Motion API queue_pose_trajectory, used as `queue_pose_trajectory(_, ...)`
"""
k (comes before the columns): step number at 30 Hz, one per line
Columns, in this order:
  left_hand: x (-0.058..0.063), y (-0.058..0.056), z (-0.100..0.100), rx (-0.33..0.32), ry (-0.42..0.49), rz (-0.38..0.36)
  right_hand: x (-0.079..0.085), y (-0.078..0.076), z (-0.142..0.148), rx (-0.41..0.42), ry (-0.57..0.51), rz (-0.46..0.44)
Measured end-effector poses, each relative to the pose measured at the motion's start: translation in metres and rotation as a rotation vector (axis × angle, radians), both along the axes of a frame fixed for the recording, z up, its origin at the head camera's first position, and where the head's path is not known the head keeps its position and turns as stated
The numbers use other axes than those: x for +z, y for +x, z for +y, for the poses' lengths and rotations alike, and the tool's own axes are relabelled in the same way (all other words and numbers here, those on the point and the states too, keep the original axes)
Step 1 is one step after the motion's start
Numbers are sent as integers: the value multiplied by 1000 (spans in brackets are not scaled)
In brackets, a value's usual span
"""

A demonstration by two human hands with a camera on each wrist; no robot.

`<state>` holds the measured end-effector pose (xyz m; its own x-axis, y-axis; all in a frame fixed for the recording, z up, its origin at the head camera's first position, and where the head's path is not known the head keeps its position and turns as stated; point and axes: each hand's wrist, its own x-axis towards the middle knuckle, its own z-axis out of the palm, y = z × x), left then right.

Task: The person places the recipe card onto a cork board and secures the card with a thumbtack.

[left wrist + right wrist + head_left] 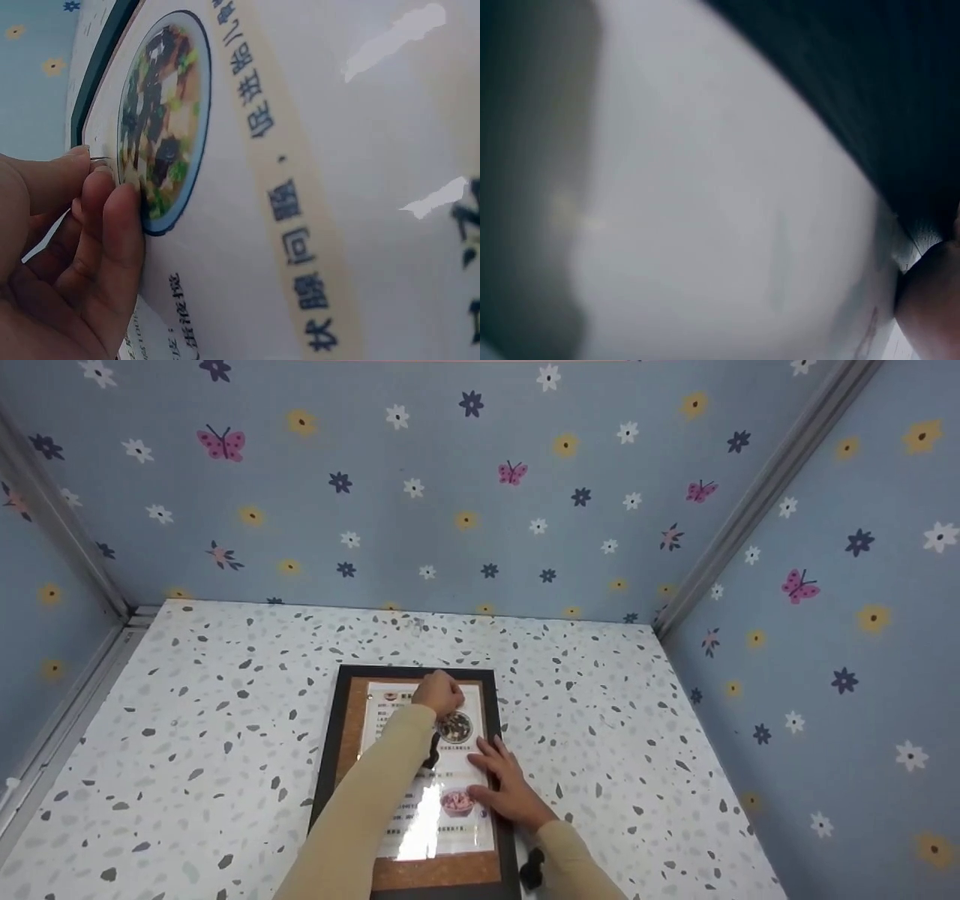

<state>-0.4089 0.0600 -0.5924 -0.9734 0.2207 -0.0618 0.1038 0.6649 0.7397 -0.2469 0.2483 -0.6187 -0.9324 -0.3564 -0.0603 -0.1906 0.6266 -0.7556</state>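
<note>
A black-framed cork board (436, 876) lies on the speckled table, bearing a glossy printed sheet (480, 840) with text and two round food pictures. Near the sheet's top edge is my left hand (439, 694), its fingers curled. In the left wrist view, thumb and fingertips pinch a small, thin, shiny piece (99, 159) against the sheet, beside a food picture; its kind is mostly hidden. My right hand (510, 787) lies with fingers spread over the sheet's right edge and the frame. The right wrist view is blurred, showing pale sheet, dark frame and a bit of hand.
Around the board spreads a white speckled tabletop (615, 750). A blue flowered panel (420, 510) rises behind it, with more panels at both sides. A small black object (532, 870) sits by the right sleeve, and dark straps show at the wrists.
</note>
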Motion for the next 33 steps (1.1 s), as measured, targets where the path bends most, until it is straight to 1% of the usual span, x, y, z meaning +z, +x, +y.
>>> queue_pose_trajectory(3, 3, 2, 2, 6, -18, 17, -1, -1, -1, 2, 7, 8)
queue_pose_trajectory(7, 8, 3, 6, 25, -12, -23, -2, -2, 1, 6, 20, 39)
queue_pose_trajectory(10, 11, 3, 8, 60, -21, -59, -3, -3, 1, 14, 20, 62)
queue_pose_trajectory(14, 12, 1, 10, 103, -67, -81, -3, -2, 1, 22, 6, 44)
queue_pose_trajectory(16, 12, 0, 11, 116, -77, -98, -2, -2, 1, 23, 3, 28)
queue_pose_trajectory(20, 14, -2, 13, 112, -102, -90, -1, -3, 0, 15, -3, 19)
queue_pose_trajectory(23, 15, -3, 15, 121, -126, -73, -1, -5, 0, 21, 1, 33)
queue_pose_trajectory(27, 16, -2, 15, 149, -139, -108, -2, -4, -2, 26, 16, 36)
queue_pose_trajectory(29, 16, -1, 15, 149, -137, -130, -3, -4, -2, 21, 17, 33)
queue_pose_trajectory(33, 17, 1, 13, 145, -112, -137, -1, -3, -1, 18, 13, 36)
